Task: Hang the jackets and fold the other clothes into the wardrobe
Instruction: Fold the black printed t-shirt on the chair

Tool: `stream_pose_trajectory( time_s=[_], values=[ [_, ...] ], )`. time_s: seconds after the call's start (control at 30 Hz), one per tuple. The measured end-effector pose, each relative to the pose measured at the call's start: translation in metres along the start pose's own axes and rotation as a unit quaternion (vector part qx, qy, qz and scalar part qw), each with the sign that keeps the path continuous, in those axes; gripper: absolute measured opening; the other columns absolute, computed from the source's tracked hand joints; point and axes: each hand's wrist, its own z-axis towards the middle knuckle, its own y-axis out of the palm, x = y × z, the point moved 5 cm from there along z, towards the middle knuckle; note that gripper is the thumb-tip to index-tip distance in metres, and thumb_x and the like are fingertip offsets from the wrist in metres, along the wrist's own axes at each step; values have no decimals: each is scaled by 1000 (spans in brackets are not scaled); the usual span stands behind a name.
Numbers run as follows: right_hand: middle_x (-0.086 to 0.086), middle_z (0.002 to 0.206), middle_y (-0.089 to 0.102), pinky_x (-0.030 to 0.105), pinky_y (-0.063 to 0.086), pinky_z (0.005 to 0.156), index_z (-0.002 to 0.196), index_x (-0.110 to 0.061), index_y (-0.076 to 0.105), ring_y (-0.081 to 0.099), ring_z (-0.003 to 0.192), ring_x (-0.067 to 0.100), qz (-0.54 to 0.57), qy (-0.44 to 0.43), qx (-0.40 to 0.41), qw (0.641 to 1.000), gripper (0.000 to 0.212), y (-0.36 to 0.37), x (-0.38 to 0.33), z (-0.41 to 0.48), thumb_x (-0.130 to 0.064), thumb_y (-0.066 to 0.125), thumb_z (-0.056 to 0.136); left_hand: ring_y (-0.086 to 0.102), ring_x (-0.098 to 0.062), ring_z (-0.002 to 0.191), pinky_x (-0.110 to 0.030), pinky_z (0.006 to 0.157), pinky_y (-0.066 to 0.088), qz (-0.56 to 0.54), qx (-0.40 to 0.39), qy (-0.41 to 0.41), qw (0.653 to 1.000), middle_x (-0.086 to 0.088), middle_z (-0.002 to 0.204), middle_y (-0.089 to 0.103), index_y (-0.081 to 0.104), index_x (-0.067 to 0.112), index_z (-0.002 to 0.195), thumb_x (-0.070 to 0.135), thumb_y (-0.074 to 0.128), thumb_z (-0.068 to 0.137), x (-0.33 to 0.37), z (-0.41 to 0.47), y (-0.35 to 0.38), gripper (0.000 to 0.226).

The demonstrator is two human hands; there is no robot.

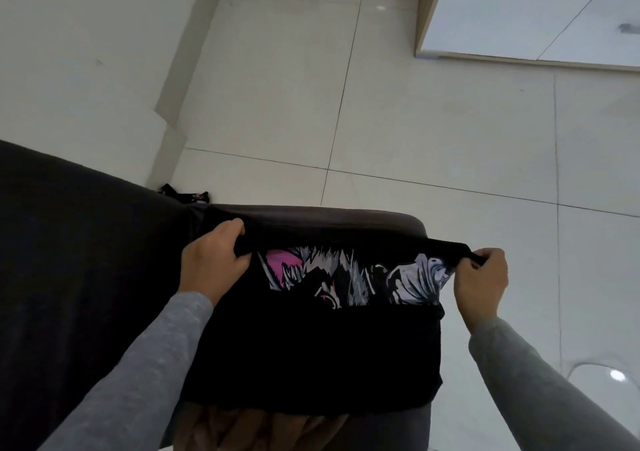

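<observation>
A black T-shirt (311,353) with a pink, white and grey print lies half folded on the grey seat (346,216) in front of me. My left hand (214,260) pinches the shirt's far folded edge at its left end. At the right end of that same edge, my right hand (481,281) grips the cloth. The edge is stretched taut between both hands, slightly above the printed part. A brown garment (256,430) shows under the shirt's near edge.
A large dark cushion or backrest (79,277) fills the left. A small black and pink piece of cloth (183,194) lies beyond it on the tiled floor (381,121). A white cabinet with a wooden side (429,11) stands at the far right.
</observation>
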Motion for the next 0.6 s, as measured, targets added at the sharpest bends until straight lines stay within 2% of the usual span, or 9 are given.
stream_pose_trajectory(
  time_s=[0.1, 0.17, 0.27, 0.37, 0.47, 0.53, 0.6],
  values=[
    [10, 100, 46, 27, 31, 73, 100, -4, 47, 42, 85, 21, 17, -13, -8, 1000, 17, -19, 0, -16, 4, 45, 85, 56, -24, 53, -28, 46, 44, -28, -17, -45, 998, -1, 67, 59, 56, 10, 77, 18, 74, 71, 4, -41, -3, 20],
    [10, 103, 45, 27, 31, 74, 103, -3, 47, 41, 86, 20, 23, -18, -8, 1000, 19, -29, 6, -25, 4, 45, 85, 55, -20, 53, -28, 46, 45, -48, -28, -57, 997, 2, 66, 57, 56, 12, 77, 29, 66, 73, 6, -68, -2, 20],
    [11, 106, 47, 26, 31, 78, 107, -1, 48, 40, 91, 17, 22, -10, -7, 1000, 19, -39, 19, -40, 2, 45, 88, 59, -20, 57, -26, 45, 45, -43, -67, -14, 997, 1, 69, 58, 59, 11, 79, 40, 49, 70, 9, -104, 7, 31],
    [11, 108, 52, 29, 35, 82, 110, 1, 52, 49, 97, 25, 0, 27, -38, 999, 20, -39, 38, -48, -4, 47, 92, 63, -21, 76, -29, 59, 48, -35, -155, -18, 987, 1, 85, 59, 62, 11, 94, 23, 67, 66, 3, -129, 25, 31],
    [14, 110, 60, 29, 35, 83, 108, -1, 58, 54, 107, 31, -61, 4, -113, 992, 20, -28, 52, -59, -12, 50, 94, 57, -20, 99, -31, 82, 45, -32, -211, -35, 976, 1, 106, 55, 57, 13, 115, 11, 66, 71, -2, -144, 39, 46],
    [13, 117, 56, 30, 36, 86, 113, -1, 57, 53, 112, 30, -94, -23, -145, 985, 24, -17, 51, -70, -14, 52, 94, 56, -22, 100, -34, 83, 45, -29, -204, -28, 978, -1, 107, 53, 57, 12, 116, 8, 66, 70, -2, -148, 39, 48],
    [13, 124, 53, 38, 38, 92, 118, -4, 55, 49, 115, 30, -131, -62, -131, 981, 28, -8, 44, -80, -15, 52, 93, 56, -23, 95, -35, 80, 47, -19, -176, -9, 984, -2, 106, 54, 60, 12, 112, 6, 71, 63, -4, -149, 36, 50]
  ],
)
